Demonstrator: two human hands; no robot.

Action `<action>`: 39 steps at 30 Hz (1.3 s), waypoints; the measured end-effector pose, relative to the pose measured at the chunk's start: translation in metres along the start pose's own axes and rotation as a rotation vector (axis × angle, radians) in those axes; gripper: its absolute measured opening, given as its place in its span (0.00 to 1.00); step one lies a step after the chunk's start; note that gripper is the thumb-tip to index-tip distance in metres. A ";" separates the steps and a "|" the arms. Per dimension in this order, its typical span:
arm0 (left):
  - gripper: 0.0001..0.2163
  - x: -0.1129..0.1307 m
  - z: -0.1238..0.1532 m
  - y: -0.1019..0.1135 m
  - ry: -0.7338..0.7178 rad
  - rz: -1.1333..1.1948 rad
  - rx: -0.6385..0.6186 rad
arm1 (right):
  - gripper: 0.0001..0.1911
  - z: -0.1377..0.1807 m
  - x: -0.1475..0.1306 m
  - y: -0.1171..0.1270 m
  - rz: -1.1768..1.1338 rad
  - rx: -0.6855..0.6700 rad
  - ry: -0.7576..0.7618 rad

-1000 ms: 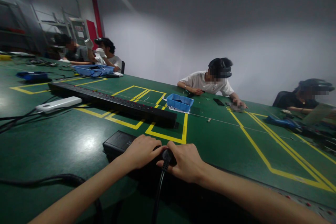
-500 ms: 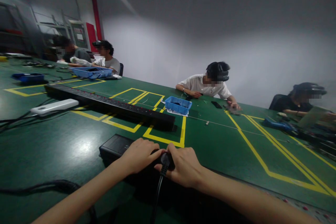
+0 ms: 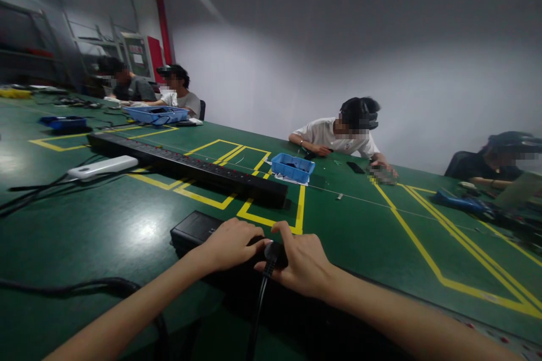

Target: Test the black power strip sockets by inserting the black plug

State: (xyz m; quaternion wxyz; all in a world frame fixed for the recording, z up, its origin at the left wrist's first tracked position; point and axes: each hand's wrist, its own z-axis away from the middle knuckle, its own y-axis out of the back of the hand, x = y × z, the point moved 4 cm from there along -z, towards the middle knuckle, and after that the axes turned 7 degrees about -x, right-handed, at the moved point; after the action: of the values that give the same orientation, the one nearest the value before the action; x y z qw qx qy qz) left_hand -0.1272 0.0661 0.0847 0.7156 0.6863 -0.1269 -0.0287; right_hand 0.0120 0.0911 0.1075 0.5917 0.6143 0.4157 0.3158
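Note:
A black power plug [image 3: 271,250] with a thick cord [image 3: 257,304] hanging toward me sits between my hands. My right hand [image 3: 305,262] closes on it, the thumb below and the index finger raised and bent above. My left hand [image 3: 232,243] curls over a black power strip [image 3: 192,229], its thumb tip touching the left side of the plug. Both forearms and deep shadow hide much of this strip. Whether the plug's pins sit in a socket is hidden.
Another long black power strip [image 3: 190,166] lies ahead, with a white power strip [image 3: 104,167] and cables at its left. A blue bin [image 3: 292,168] holds dark parts. Co-workers sit along the far side of the green table [image 3: 355,231], marked with yellow tape. Another blue bin [image 3: 156,115] stands far left.
My view has turned slightly left, so the scene sits further right. My right index finger has lifted and bent away from the plug. The left hand keeps its hold.

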 end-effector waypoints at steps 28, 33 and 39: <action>0.32 0.000 0.010 0.004 0.033 0.007 0.095 | 0.10 0.050 0.040 0.033 -0.198 0.229 -0.185; 0.33 0.001 0.012 0.004 0.030 -0.001 0.086 | 0.09 0.051 0.022 0.022 -0.137 0.084 -0.121; 0.34 -0.001 0.011 0.002 0.033 -0.011 0.098 | 0.11 0.038 0.014 0.016 0.098 0.038 -0.092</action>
State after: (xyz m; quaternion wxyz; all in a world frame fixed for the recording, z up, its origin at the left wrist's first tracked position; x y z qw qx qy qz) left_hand -0.1308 0.0555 0.0864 0.6831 0.7215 -0.1123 -0.0150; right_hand 0.0542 0.0865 0.1182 0.5823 0.6590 0.3634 0.3077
